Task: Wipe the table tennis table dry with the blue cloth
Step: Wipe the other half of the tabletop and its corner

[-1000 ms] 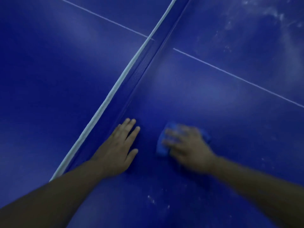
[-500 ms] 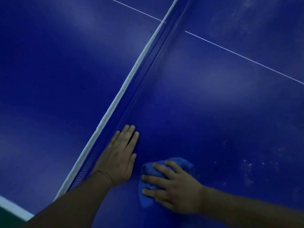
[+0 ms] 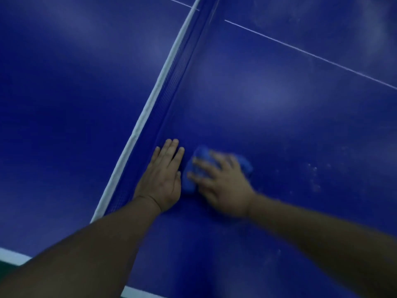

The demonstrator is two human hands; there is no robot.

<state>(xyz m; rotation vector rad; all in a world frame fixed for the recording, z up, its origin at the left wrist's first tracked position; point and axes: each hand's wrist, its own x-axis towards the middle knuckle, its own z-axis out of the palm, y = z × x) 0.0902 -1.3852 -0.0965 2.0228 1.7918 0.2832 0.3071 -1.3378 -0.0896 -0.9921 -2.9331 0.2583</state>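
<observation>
The blue table tennis table [image 3: 279,117] fills the view. A crumpled blue cloth [image 3: 200,154] lies on it just right of the net [image 3: 174,82]. My right hand [image 3: 223,188] presses down on the cloth with spread fingers, blurred by motion; cloth shows beyond the fingertips and behind the knuckles. My left hand [image 3: 163,177] lies flat on the table with straight fingers, between the foot of the net and the cloth, its thumb side almost touching the cloth.
The net's white top tape [image 3: 158,84] runs diagonally from lower left to upper middle. A thin white centre line [image 3: 311,54] crosses the right half. Pale specks [image 3: 313,175] dot the surface right of the cloth. The table's white edge [image 3: 12,257] shows at lower left.
My right hand slid the cloth toward me and left, then away again along the net, ending beside my left hand. The left hand stays flat on the table.
</observation>
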